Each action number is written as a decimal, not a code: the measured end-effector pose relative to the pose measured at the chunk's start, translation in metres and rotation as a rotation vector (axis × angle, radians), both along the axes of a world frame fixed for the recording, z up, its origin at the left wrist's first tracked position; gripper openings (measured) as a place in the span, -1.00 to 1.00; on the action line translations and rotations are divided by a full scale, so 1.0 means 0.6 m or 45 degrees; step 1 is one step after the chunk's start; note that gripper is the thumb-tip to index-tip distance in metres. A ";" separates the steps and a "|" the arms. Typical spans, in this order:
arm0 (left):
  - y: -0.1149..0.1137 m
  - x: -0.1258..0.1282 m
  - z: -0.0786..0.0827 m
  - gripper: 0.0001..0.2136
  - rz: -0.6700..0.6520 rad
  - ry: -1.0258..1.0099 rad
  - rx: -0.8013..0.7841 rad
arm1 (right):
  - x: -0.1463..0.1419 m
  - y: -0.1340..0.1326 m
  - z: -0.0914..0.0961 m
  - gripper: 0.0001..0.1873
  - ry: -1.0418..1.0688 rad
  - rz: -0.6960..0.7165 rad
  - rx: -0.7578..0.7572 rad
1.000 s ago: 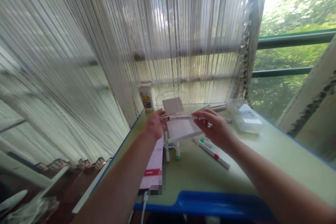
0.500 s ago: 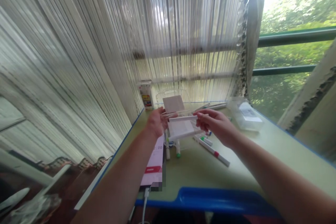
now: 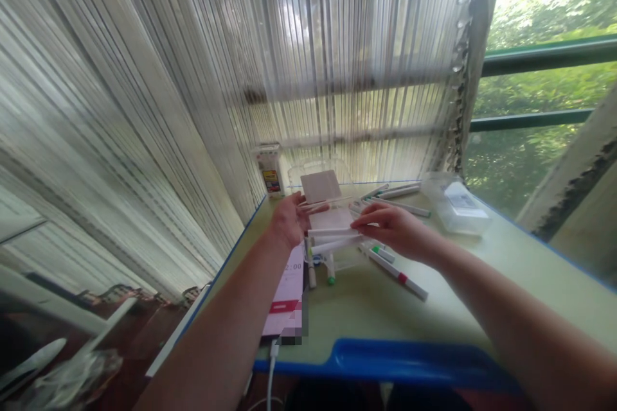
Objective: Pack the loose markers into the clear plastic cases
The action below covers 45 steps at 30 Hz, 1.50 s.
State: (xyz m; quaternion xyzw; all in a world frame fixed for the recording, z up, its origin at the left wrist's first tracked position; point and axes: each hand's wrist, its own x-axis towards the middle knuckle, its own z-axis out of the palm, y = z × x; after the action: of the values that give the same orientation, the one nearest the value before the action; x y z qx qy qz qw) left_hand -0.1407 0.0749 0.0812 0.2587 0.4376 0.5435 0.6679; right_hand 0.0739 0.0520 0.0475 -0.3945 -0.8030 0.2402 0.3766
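My left hand is cupped around the left side of a clear plastic marker box and steadies it, with a thin white pen lying across its fingertips. My right hand pinches the end of a white marker and holds it level over the box. Loose markers with green and red bands lie on the pale green desk just under my right hand. Two more markers stand or lean at the box's front edge.
A phone with a red-and-white screen lies at the desk's left edge, a cable running from it. A clear lidded box sits at the right, several markers behind, a small carton by the curtain. A blue chair back is in front.
My right hand has lowered the white marker toward the box and drawn slightly nearer. My left hand stays at the box's side. The camera has shifted a little.
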 end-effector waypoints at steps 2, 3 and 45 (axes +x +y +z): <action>0.000 0.000 0.001 -0.66 -0.007 -0.036 0.006 | 0.000 0.001 -0.002 -0.83 -0.042 0.020 0.031; -0.001 0.001 0.002 -0.67 -0.006 -0.048 0.002 | 0.000 0.001 -0.002 -0.84 -0.069 0.024 0.030; 0.014 -0.019 -0.001 -0.67 0.198 0.018 0.079 | -0.006 -0.032 0.013 -0.89 -1.065 -0.259 -0.235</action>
State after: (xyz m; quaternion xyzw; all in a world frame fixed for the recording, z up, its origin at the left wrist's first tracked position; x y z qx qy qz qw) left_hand -0.1522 0.0831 0.0807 0.2484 0.4441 0.6053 0.6121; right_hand 0.0703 0.0326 0.0555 -0.5669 -0.8186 0.0922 0.0039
